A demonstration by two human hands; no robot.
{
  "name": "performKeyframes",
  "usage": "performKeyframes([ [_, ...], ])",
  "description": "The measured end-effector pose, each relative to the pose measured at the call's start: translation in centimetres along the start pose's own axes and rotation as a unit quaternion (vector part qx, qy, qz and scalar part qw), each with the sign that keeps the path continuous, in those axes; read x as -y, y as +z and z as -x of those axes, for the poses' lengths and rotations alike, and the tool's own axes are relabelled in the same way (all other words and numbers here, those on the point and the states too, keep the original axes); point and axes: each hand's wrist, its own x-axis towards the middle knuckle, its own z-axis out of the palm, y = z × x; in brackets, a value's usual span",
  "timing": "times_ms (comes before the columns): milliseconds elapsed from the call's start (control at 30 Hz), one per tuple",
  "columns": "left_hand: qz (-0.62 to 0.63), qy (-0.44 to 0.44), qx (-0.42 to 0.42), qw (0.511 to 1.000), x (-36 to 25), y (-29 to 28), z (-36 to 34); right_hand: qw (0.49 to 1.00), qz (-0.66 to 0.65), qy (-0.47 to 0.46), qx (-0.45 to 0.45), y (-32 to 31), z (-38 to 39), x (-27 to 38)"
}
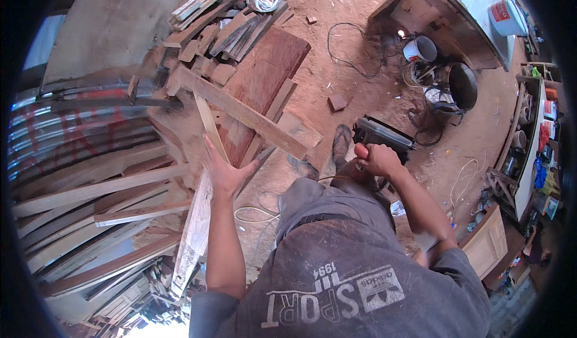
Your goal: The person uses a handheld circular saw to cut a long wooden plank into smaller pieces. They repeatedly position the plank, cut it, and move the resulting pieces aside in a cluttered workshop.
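My left hand [225, 172] grips a pale wooden board [209, 120] at left of centre, thumb spread rightward. A wider plank [249, 116] lies diagonally above it, over a reddish slab [270, 55]. My right hand [378, 159] is closed on an orange tool handle [361, 151], beside a black object [384, 130], perhaps a tool case, on the dusty floor by my sandalled foot [340, 142]. The lower end of what the right hand holds is hidden behind it and my leg.
Stacked offcuts [225, 34] lie at the top; long timbers [102, 181] lean by corrugated metal [78, 121] on the left. Buckets [419, 49] and a loose cable [354, 73] sit below a workbench [433, 10]. A cluttered shelf [529, 145] runs along the right, near a panelled wooden piece [482, 242].
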Motion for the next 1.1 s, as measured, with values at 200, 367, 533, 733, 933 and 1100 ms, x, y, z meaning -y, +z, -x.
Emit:
performKeyframes([
  [200,-0.007,0.068,-0.008,0.998,1.3,0.6,-0.2,1.0,-0.007,-0.003,0.027,0.0,0.7,0.2],
  [367,0.017,0.039,0.0,0.999,0.3,0.3,-0.4,0.999,-0.021,-0.002,0.037,-0.2,1.6,0.0],
  [533,0.024,0.021,-0.013,0.999,-1.0,0.4,-0.4,0.999,-0.033,-0.009,0.027,0.2,2.0,-0.7],
  [733,-0.012,0.062,-0.029,0.998,0.1,0.7,-0.7,0.999,-0.048,-0.019,0.018,0.7,2.7,-0.9],
  [933,0.017,0.036,-0.002,0.999,-0.5,0.3,-0.8,0.998,-0.055,-0.026,0.012,0.8,2.9,-0.9],
  [1100,0.012,0.061,-0.01,0.998,0.1,0.4,-1.0,0.998,-0.048,-0.024,0.014,0.9,3.0,-0.8],
])
